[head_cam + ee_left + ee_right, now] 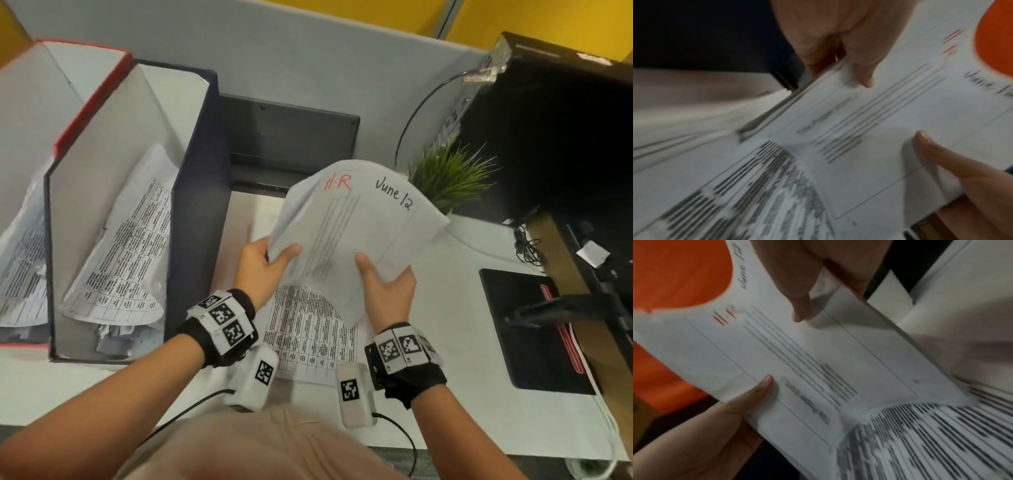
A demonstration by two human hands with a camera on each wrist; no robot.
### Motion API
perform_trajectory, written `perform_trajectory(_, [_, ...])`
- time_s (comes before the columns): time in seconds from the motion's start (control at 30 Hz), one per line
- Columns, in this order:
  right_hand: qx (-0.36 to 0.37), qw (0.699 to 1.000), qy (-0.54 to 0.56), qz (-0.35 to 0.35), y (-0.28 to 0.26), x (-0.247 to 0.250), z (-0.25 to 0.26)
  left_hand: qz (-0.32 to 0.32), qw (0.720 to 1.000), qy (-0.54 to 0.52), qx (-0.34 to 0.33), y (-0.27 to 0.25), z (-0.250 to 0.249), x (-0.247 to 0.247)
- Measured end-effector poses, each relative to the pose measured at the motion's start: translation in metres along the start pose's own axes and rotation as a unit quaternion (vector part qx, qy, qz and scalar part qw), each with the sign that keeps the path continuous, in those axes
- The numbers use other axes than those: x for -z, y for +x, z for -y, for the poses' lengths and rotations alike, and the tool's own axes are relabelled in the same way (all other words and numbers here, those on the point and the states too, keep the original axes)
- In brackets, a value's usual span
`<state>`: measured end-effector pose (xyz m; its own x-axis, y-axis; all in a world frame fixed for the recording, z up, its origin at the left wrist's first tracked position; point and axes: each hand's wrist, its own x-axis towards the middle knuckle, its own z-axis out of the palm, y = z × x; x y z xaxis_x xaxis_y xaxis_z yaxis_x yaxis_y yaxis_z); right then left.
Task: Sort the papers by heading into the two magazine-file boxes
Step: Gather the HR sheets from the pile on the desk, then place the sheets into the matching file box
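Both hands hold a white paper [363, 233] above the desk; it is headed "H·R" in red with "June 12" in black. My left hand [270, 257] pinches its lower left edge, thumb on top. My right hand [380, 279] pinches its lower right edge. The wrist views are blurred and show the same paper [879, 113] [818, 350] with both thumbs on it. A paper printed with a table [308, 339] lies flat underneath on the desk. At the left stand the navy file box [202, 192] and the red-edged file box [90, 99], each with papers inside.
A dark laptop [291, 137] lies behind the held paper. A small green plant [448, 178] stands to its right, beside a black computer case [555, 137]. A black pad [527, 329] lies at the right. A grey partition [308, 58] closes the back.
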<state>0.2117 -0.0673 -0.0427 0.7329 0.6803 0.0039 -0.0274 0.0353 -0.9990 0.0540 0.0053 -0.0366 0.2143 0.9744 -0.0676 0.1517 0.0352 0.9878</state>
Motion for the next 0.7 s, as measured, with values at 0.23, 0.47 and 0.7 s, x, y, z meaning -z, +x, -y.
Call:
perform_trajectory(0.23, [0.014, 1.000, 0.006, -0.002, 0.008, -0.010, 0.012, -0.029, 0.999, 0.034, 0.015, 0.003, -0.016, 0.001])
perform_trajectory(0.47, [0.078, 0.991, 0.025, 0.101, 0.025, -0.015, 0.033, -0.087, 0.986, 0.130, -0.058, 0.011, -0.091, 0.071])
perform_trajectory(0.7, [0.007, 0.985, -0.096, 0.142, 0.021, 0.003, -0.013, -0.185, 0.963, 0.188, 0.048, 0.008, -0.138, 0.215])
